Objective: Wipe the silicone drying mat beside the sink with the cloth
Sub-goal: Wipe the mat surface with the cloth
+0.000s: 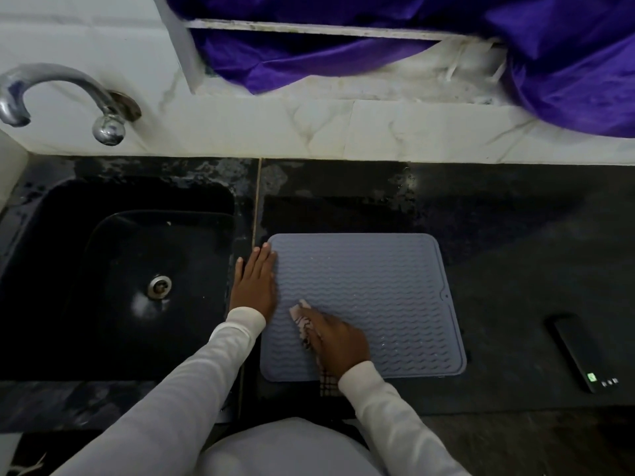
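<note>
Black counter [498, 255]; left hand [256, 281] flat on mat [378, 286]; right hand [338, 341] clutching cloth [304, 319].

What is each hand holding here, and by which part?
The right hand holds the crumpled pale checked cloth, bunched mid-length, pressed on the grey ribbed silicone mat. The left hand holds nothing, flat on the mat's left edge.

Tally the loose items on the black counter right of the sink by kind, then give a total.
Silicone drying mat: 1
Cloth: 1
Phone: 1
Total: 3
</note>
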